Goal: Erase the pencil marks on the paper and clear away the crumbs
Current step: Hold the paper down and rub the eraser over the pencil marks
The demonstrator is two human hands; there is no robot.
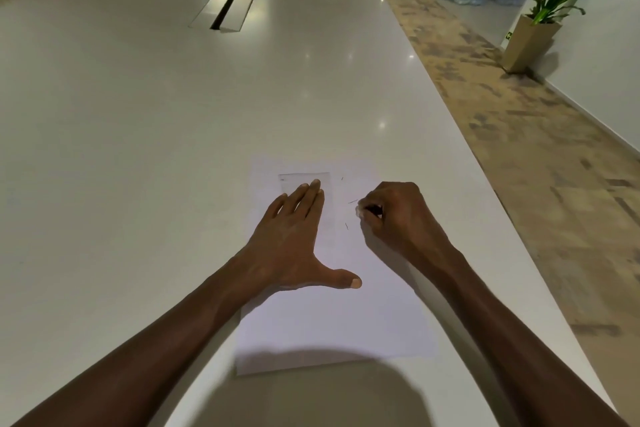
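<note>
1. Head view: one white sheet of paper (pixel 332 319) lies on the white worktop (pixel 138 149), near its right edge.
2. Two hands: the left hand (pixel 294 246) presses flat on the sheet, fingers straight, thumb spread.
3. The right hand (pixel 394 215) is curled around a small pale eraser (pixel 360 210) touching the paper.
4. Three short pencil marks (pixel 352 201) show beside it; a faint grey rectangle lies under the left fingertips.

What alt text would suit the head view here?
A person's left hand presses flat on a sheet of paper on a white table, while the right hand pinches a small eraser against it. A few short pencil marks remain beside the eraser.
</note>
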